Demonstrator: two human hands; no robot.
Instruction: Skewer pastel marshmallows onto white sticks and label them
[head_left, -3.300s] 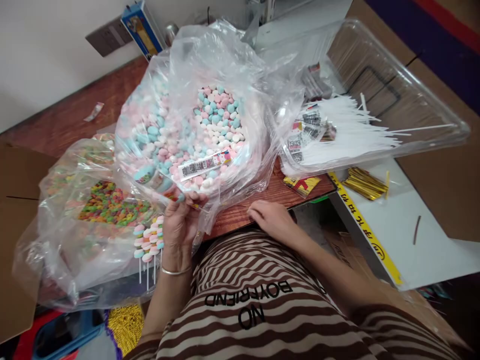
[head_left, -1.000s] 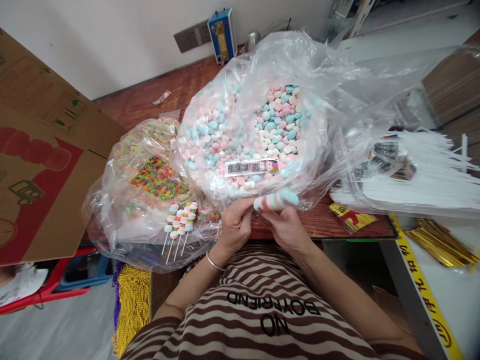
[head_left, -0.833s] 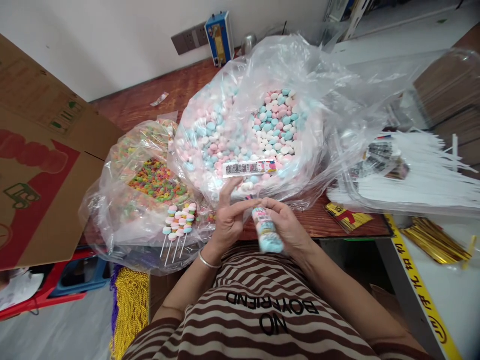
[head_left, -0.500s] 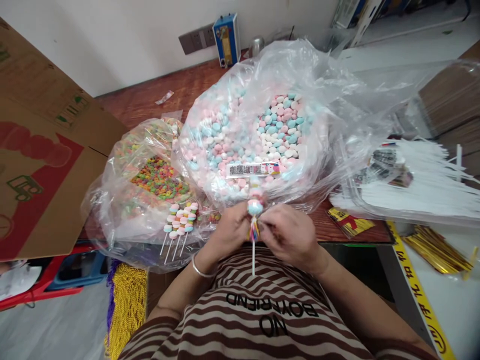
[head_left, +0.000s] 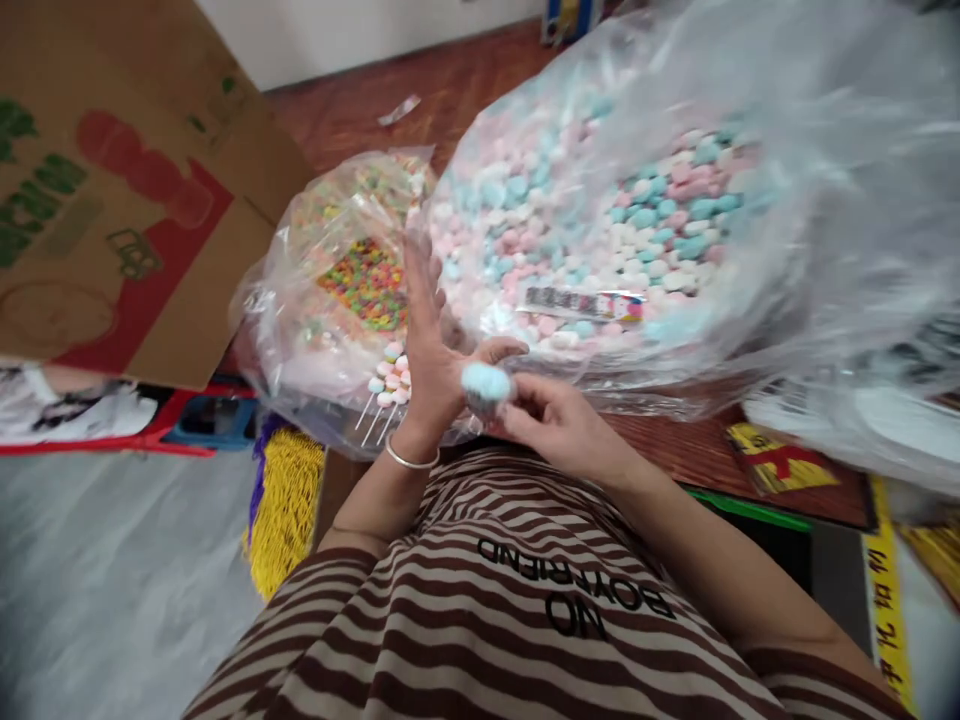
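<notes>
My right hand (head_left: 559, 420) pinches a marshmallow skewer (head_left: 486, 384) in front of my shirt; its pale blue end faces the camera and its stick is hidden. Just left of it, my left hand (head_left: 435, 335) is open with fingers stretched away from me, holding nothing. Beyond that hand, several finished marshmallow skewers (head_left: 390, 380) lie on a plastic bag of colourful small rings (head_left: 365, 285). A large clear bag of pink, white and blue marshmallows (head_left: 667, 225) fills the table ahead, with a printed wrapper strip (head_left: 583, 302) on top.
A big cardboard box (head_left: 150, 200) stands at the left. White sticks (head_left: 840, 415) lie in plastic at the right, near a yellow and red packet (head_left: 780, 457) by the table edge. Yellow and purple fringe (head_left: 289, 510) hangs below the table at the left.
My left hand has let go of the skewer and opened, fingers outstretched. The right hand keeps hold of the skewer, which has tipped end-on toward the camera. The view has swung left.
</notes>
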